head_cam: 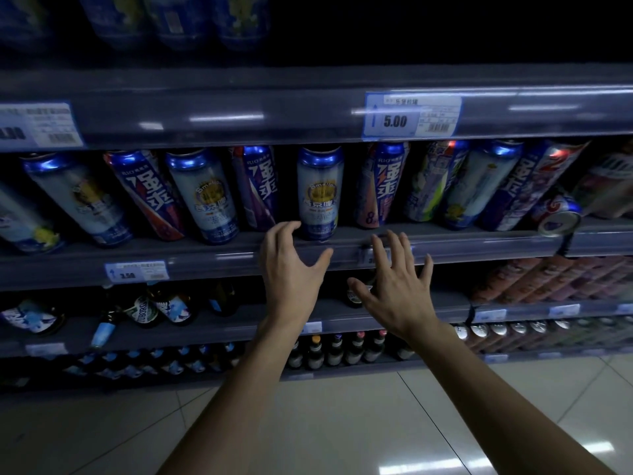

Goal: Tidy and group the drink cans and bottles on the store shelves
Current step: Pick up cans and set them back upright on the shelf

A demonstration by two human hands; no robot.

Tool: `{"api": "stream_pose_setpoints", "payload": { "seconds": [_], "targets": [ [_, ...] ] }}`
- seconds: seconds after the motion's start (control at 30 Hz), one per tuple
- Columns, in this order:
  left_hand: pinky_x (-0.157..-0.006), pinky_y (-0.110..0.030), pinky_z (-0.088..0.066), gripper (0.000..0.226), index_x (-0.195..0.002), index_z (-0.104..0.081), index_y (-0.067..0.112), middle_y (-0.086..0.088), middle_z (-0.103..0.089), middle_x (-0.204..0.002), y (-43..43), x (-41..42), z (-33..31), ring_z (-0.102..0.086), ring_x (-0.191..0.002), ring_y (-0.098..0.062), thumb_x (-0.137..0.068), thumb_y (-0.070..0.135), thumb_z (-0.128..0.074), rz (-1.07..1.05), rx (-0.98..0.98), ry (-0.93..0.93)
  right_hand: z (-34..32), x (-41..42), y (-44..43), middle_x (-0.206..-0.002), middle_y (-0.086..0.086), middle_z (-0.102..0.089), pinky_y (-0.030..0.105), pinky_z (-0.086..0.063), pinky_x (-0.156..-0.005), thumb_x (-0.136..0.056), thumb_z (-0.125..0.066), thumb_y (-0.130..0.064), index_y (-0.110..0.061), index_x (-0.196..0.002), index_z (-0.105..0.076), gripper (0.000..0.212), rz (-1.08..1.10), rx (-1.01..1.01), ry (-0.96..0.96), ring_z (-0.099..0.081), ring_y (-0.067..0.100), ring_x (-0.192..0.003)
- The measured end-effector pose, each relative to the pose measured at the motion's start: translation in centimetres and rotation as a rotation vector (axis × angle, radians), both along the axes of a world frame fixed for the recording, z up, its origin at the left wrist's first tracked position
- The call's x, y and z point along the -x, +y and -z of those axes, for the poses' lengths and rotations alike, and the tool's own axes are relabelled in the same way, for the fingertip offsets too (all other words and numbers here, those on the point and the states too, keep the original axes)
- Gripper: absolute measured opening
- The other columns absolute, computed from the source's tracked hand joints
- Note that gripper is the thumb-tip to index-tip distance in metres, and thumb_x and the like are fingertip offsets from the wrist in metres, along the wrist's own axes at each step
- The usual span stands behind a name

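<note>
I am looking at a long grey shelf unit running the full width of the view, its levels stacking down to a pale tiled floor. The middle shelf is carrying a row of tall cans, and they are sitting mixed: pale beer cans with a gold emblem are alternating with dark blue cans printed in large white characters. Farther right, a multicoloured can is standing among them, and at the far right a can lying on its side is showing its round end toward me. Below, dark bottles are lining the lower shelves, with reddish packs stacking up to the right. A price tag reading 5.00 is hanging on the upper rail, and a smaller one reading 3.50 is sitting on the rail beneath the cans.

My left hand is reaching up with fingers curling open, the fingertips lying just at the base of the central pale beer can, which is standing upright at the shelf's front edge; I cannot tell whether they are touching it. My right hand is spreading wide open, palm toward the shelf rail, gripping nothing, just beside the left.
</note>
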State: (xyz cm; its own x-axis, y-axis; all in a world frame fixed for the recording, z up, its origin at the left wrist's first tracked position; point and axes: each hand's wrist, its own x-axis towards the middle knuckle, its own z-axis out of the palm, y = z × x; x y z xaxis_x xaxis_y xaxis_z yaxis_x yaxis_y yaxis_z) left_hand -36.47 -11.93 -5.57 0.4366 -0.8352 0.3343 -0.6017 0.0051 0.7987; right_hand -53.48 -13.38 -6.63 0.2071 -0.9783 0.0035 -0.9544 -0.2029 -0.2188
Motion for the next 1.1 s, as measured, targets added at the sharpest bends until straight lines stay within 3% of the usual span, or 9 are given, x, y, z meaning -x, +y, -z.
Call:
{"api": "stream_pose_setpoints", "payload": {
  "seconds": [0.43, 0.53, 0.67, 0.83, 1.0, 1.1],
  "targets": [
    [-0.098, -0.045, -0.043, 0.054, -0.120, -0.056, 0.014, -0.002, -0.053, -0.122, 2.1, 2.9, -1.9, -0.051, -0.116, -0.023, -0.075, 0.031, -0.079, 0.104, -0.060, -0.031, -3.5, 3.1, 2.8, -0.165, 0.003, 0.003, 0.057, 0.003, -0.117, -0.094, -0.033, -0.066, -0.023, -0.156, -0.006, 0.079, 0.111, -0.036, -0.051, 0.012, 0.020, -0.151],
    [-0.098, -0.042, -0.044, 0.053, -0.120, -0.056, 0.014, -0.002, -0.053, -0.122, 1.9, 4.9, -2.3, -0.052, -0.116, -0.022, -0.075, 0.032, -0.078, 0.142, -0.067, -0.028, -3.9, 4.9, 2.8, -0.165, 0.004, 0.002, 0.057, 0.003, -0.117, -0.092, -0.026, -0.069, -0.023, -0.156, -0.004, 0.082, 0.141, -0.043, -0.030, 0.011, 0.021, -0.151],
    [-0.096, -0.035, -0.044, 0.051, -0.119, -0.056, 0.014, 0.001, -0.053, -0.118, 1.2, 8.5, -2.5, -0.052, -0.113, -0.019, -0.076, 0.032, -0.077, 0.186, -0.070, -0.003, -4.0, 8.3, 2.5, -0.165, 0.004, 0.000, 0.057, 0.003, -0.117, -0.093, -0.028, -0.068, -0.022, -0.156, -0.005, 0.081, 0.179, -0.044, -0.046, 0.010, 0.020, -0.151],
    [-0.091, -0.037, -0.045, 0.049, -0.118, -0.056, 0.017, 0.003, -0.054, -0.115, -0.2, 14.3, -2.2, -0.053, -0.108, -0.019, -0.077, 0.036, -0.075, 0.254, -0.119, -0.003, -3.6, 14.8, 1.6, -0.164, 0.004, -0.007, 0.058, -0.002, -0.117, -0.091, -0.026, -0.069, -0.024, -0.156, -0.009, 0.081, 0.240, -0.057, -0.026, 0.003, 0.022, -0.151],
    [-0.094, -0.032, -0.043, 0.049, -0.122, -0.054, 0.019, 0.005, -0.054, -0.119, -1.7, 21.6, -1.8, -0.050, -0.113, -0.016, -0.081, 0.040, -0.070, 0.257, -0.165, 0.002, -3.0, 21.9, 0.4, -0.163, 0.005, -0.012, 0.058, -0.003, -0.117, -0.075, -0.003, -0.074, -0.022, -0.154, -0.015, 0.096, 0.230, -0.066, -0.034, -0.002, 0.024, -0.151],
    [-0.096, -0.034, -0.043, 0.051, -0.124, -0.053, 0.019, 0.005, -0.054, -0.122, -2.6, 26.0, -2.0, -0.050, -0.115, -0.015, -0.082, 0.041, -0.070, 0.245, -0.186, 0.022, -2.6, 25.7, -1.0, -0.164, 0.006, -0.009, 0.058, -0.002, -0.118, -0.084, -0.014, -0.073, -0.021, -0.154, -0.013, 0.087, 0.206, -0.085, -0.052, 0.001, 0.023, -0.152]
  ]
}}
